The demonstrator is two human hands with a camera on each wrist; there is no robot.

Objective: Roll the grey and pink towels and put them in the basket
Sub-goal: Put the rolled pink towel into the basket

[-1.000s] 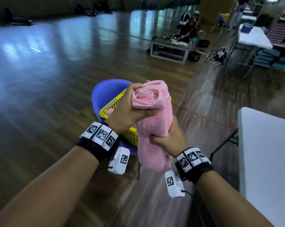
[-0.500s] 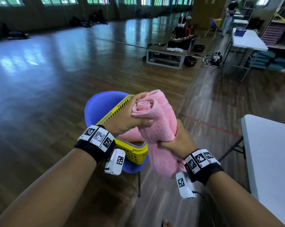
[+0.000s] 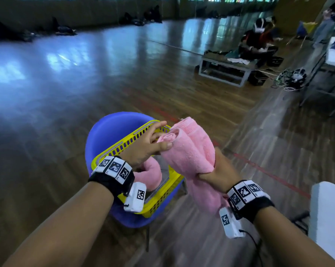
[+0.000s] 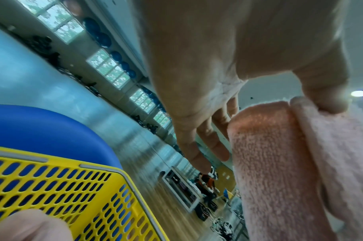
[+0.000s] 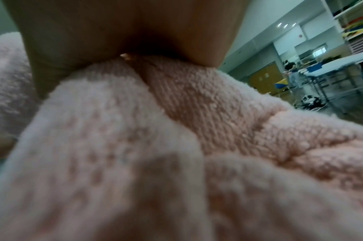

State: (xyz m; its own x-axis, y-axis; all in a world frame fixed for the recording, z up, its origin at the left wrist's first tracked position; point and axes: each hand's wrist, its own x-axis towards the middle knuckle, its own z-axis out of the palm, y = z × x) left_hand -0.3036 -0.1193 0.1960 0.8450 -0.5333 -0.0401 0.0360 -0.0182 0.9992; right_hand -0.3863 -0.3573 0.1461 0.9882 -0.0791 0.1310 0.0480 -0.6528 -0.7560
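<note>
Two hands hold one pink towel [image 3: 189,153] above the yellow basket [image 3: 162,197], which sits on a blue chair [image 3: 112,130] — probably to tighten the roll before dropping it in. Another pink roll [image 3: 153,174] lies inside the basket. The right hand [image 3: 218,170] is clamped around the towel's middle; the left hand [image 3: 143,145] pinches the rolled top end, other fingers extended. No grey towel is visible.

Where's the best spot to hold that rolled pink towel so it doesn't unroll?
Probably around its middle, from the side, as the right hand does, fingers wrapping the pink towel so the layers stay pressed. The left hand steadies the spiral top end.
</note>
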